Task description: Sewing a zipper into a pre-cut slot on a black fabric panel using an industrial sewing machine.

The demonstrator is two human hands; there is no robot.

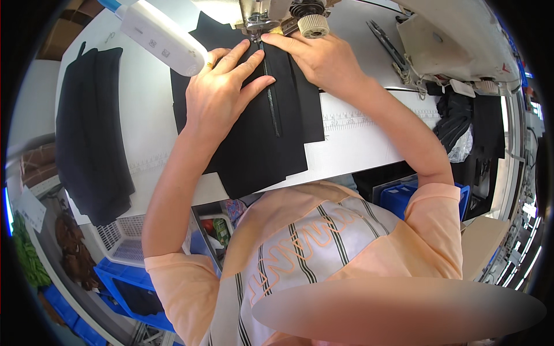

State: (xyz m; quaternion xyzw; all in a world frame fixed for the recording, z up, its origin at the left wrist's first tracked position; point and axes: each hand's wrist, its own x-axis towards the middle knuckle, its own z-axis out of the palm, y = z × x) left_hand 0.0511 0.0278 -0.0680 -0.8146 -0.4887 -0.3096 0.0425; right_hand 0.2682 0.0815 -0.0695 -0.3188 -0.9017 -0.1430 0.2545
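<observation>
My left hand (222,83) lies with fingers spread on a black fabric panel (242,155), left of a zipper (271,104) sewn lengthwise along it. My right hand (320,60) rests on the right of the zipper, index finger stretched toward the presser foot (257,32) of a sewing machine (271,14); its other fingers are partly hidden. The zipper's top end lies at the foot, between both hands' fingertips. A white elongated device (161,37) overhangs the left hand.
Folded black fabric (92,135) lies left on the white table (144,115). Tweezers (385,46) and dark bunched material (453,118) are right. Below stand a white basket (124,239), blue crates (130,294) and a cardboard box (482,242).
</observation>
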